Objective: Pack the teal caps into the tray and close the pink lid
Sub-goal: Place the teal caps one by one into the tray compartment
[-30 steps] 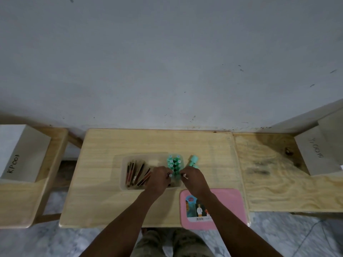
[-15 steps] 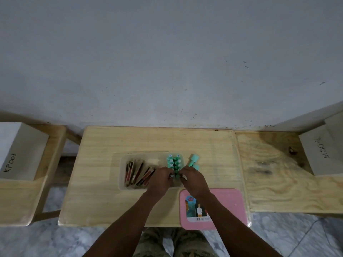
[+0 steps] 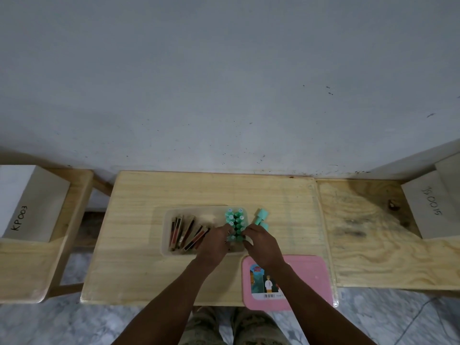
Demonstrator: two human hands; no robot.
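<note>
A clear tray (image 3: 166, 230) lies mid-table. Several teal caps (image 3: 235, 221) stand in two rows at its right end, and dark flat sticks (image 3: 186, 231) lie in its left half. My left hand (image 3: 216, 241) and my right hand (image 3: 261, 241) meet at the near end of the cap rows, fingertips pinching the nearest caps from both sides. Loose teal caps (image 3: 261, 216) lie on the table just right of the tray. The pink lid (image 3: 308, 282), with a picture label, lies flat at the table's near right edge, partly under my right forearm.
The wooden table (image 3: 149, 195) stands against a grey wall. A plywood bench (image 3: 373, 232) adjoins on the right with a box marked S1005 (image 3: 428, 205). A box marked KP003 (image 3: 27, 205) sits on a bench at left.
My hands have closed in together on the near end of the teal cap rows. The view has shifted slightly.
</note>
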